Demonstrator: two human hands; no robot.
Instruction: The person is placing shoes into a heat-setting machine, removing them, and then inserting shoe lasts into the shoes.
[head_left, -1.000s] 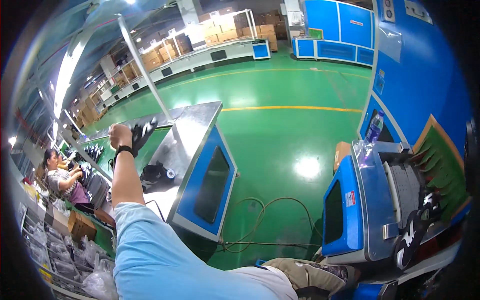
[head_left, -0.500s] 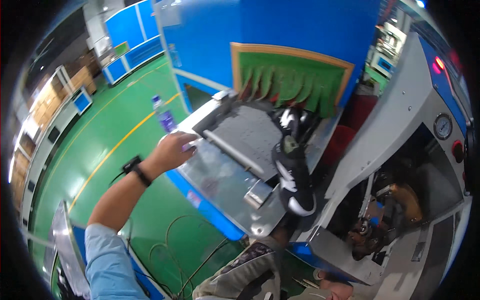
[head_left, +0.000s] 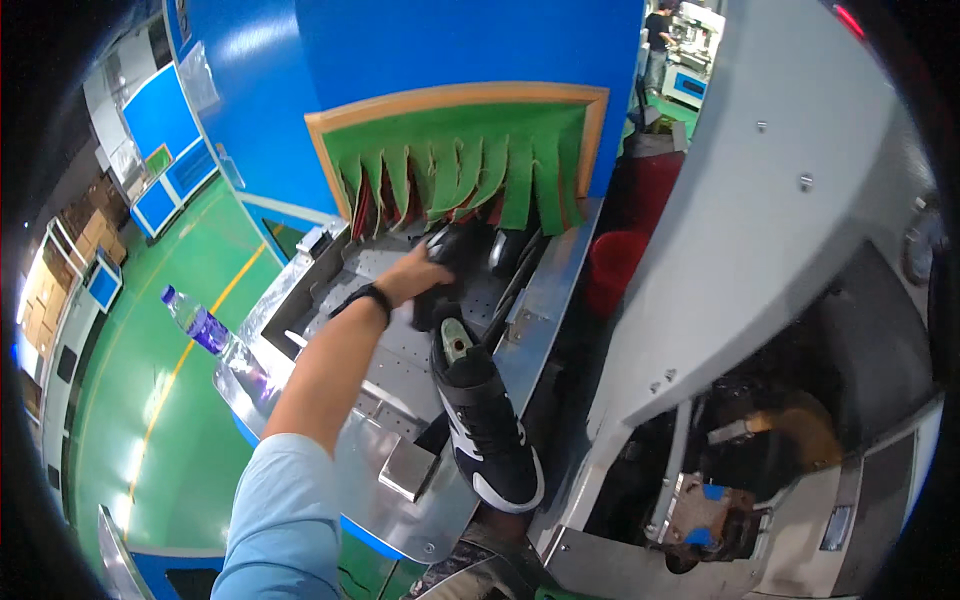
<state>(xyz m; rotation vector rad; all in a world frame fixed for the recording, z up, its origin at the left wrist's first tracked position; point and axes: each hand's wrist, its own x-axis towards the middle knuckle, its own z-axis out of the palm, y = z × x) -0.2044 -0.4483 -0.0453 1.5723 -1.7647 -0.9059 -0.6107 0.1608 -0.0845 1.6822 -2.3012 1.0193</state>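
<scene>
My left hand (head_left: pixel 415 278), with a dark band on its wrist, reaches over the metal tray and grips a black shoe (head_left: pixel 460 250) by its near part. Its fingers are partly lost against the dark shoe. Another dark shoe (head_left: pixel 508 250) with a pale edge sits just to the right, partly under the green strip curtain (head_left: pixel 460 165). Closer to me, a black and white sneaker (head_left: pixel 485 430) lies with its toe toward me, its light inside showing at the opening. My right hand is out of view.
The metal tray (head_left: pixel 385 350) leads into a blue machine (head_left: pixel 450 45). On the metal table's left end stands a purple-labelled bottle (head_left: pixel 205 328). A metal block (head_left: pixel 407 470) sits near the front edge. To the right rises a grey machine (head_left: pixel 700 250), with a red bin (head_left: pixel 615 270) behind.
My left hand has moved from above the table near the bottle, forward and right to the black shoe by the curtain. The view has shifted to the right.
</scene>
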